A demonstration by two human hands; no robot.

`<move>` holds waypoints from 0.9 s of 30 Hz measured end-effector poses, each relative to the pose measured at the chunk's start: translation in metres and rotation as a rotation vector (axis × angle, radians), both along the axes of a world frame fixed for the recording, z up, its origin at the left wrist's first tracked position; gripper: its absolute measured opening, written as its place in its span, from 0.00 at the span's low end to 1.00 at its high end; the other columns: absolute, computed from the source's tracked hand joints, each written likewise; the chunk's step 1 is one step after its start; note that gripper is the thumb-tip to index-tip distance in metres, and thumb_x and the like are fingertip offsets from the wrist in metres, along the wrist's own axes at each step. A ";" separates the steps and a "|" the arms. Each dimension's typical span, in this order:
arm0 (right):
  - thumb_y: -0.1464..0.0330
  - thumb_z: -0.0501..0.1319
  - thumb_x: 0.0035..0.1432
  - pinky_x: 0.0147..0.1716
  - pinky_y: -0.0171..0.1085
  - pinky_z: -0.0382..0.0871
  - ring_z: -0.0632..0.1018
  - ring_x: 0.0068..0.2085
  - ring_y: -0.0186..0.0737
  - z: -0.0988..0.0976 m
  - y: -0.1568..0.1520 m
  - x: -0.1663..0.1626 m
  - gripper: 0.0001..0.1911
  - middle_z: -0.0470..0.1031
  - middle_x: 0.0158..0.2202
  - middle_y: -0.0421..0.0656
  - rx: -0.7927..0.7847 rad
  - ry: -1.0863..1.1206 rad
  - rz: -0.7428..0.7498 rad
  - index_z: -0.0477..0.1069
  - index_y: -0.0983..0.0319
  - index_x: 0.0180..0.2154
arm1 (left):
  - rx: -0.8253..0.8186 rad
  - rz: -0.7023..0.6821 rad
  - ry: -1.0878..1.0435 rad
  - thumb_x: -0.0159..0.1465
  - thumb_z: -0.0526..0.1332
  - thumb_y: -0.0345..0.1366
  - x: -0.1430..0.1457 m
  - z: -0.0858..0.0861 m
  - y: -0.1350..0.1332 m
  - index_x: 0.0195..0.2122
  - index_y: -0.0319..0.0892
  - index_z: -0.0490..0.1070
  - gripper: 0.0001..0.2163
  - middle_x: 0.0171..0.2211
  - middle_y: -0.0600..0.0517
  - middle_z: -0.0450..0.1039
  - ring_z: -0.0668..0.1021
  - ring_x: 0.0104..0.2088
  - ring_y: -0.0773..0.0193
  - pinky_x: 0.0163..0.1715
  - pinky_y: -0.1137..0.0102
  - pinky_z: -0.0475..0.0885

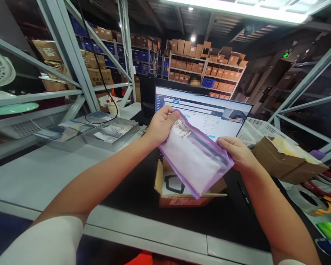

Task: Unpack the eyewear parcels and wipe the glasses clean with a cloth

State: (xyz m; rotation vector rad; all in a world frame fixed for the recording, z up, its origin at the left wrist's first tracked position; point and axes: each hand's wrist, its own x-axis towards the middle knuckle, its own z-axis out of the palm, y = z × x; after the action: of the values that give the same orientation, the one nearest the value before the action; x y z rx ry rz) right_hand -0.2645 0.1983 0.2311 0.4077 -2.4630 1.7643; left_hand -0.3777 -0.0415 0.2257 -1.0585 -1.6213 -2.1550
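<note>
A flat purple-edged plastic pouch (193,158) is stretched between my two hands, tilted down to the right. Its front is clear, with white contents and a printed label near the upper left corner. My left hand (162,125) pinches that upper left corner between thumb and fingers. At the right edge, my right hand (234,151) is closed on the other upper corner. Beneath the pouch stands an open cardboard box (179,201); a white item with a black outlined shape (174,184) shows inside it. The pouch hides part of the box.
Behind the pouch stands a lit monitor (204,106). Grey trays (113,134) with small packets lie at left. Another cardboard box (289,162), a tape roll (305,198) and a dark pen (244,195) are at right. Beyond the monitor, a person is partly visible before shelves.
</note>
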 end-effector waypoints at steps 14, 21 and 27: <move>0.34 0.63 0.45 0.53 0.48 0.73 0.76 0.56 0.53 -0.068 0.019 -0.024 0.42 0.77 0.56 0.46 -0.632 0.189 -0.035 0.73 0.55 0.53 | 0.218 0.365 0.095 0.63 0.65 0.53 -0.033 -0.011 0.058 0.36 0.43 0.67 0.18 0.23 0.57 0.69 0.70 0.22 0.69 0.25 0.74 0.64; 0.50 0.73 0.47 0.44 0.42 0.75 0.81 0.42 0.45 -0.084 0.037 -0.032 0.29 0.82 0.42 0.44 -0.702 0.275 -0.487 0.77 0.61 0.46 | -0.103 0.198 0.016 0.63 0.63 0.48 -0.024 0.002 0.067 0.35 0.41 0.73 0.14 0.30 0.52 0.75 0.75 0.31 0.64 0.34 0.70 0.70; 0.51 0.73 0.48 0.33 0.36 0.68 0.74 0.31 0.39 -0.077 0.084 -0.005 0.23 0.79 0.31 0.42 -0.298 0.223 -0.550 0.79 0.64 0.37 | -0.804 0.063 0.161 0.59 0.65 0.47 -0.018 0.004 0.060 0.29 0.41 0.76 0.13 0.25 0.52 0.74 0.72 0.27 0.63 0.27 0.69 0.63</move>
State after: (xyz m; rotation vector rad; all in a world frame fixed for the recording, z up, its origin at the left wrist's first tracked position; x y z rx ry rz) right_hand -0.2700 0.2825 0.1542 -0.0905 -1.8766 1.6877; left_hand -0.3956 0.0189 0.2295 -1.2929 -2.4551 -1.3133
